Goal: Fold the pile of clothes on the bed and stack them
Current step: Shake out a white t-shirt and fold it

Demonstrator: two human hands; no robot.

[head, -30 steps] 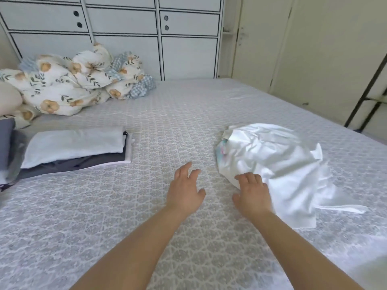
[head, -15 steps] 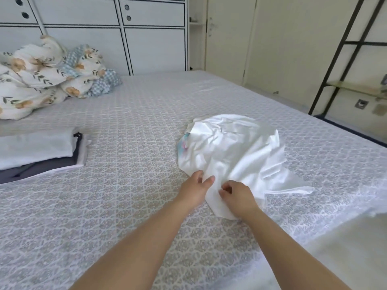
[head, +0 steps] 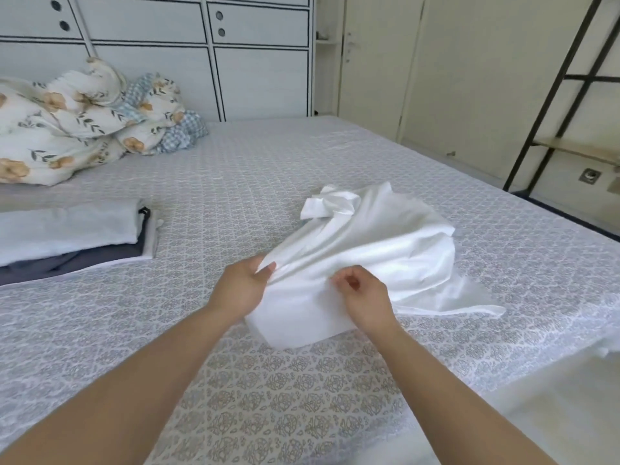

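A crumpled white garment [head: 375,243] lies on the patterned grey bed [head: 255,182], right of centre. My left hand [head: 240,288] pinches its near edge between thumb and fingers and lifts it off the sheet. My right hand [head: 364,298] grips the same edge a little to the right, fingers curled into the cloth. The lifted fabric stretches back toward a bunched collar at the far side. A stack of folded clothes [head: 72,236], light blue over dark grey over white, sits at the left.
A floral duvet [head: 77,122] is heaped at the head of the bed, against white cabinet doors [head: 255,55]. The bed's right edge drops to the floor. A black metal shelf frame [head: 550,105] stands at the far right.
Both hands went from the bare sheet to the garment's near edge, took hold of it and raised it. The view swung right, then back a little left.
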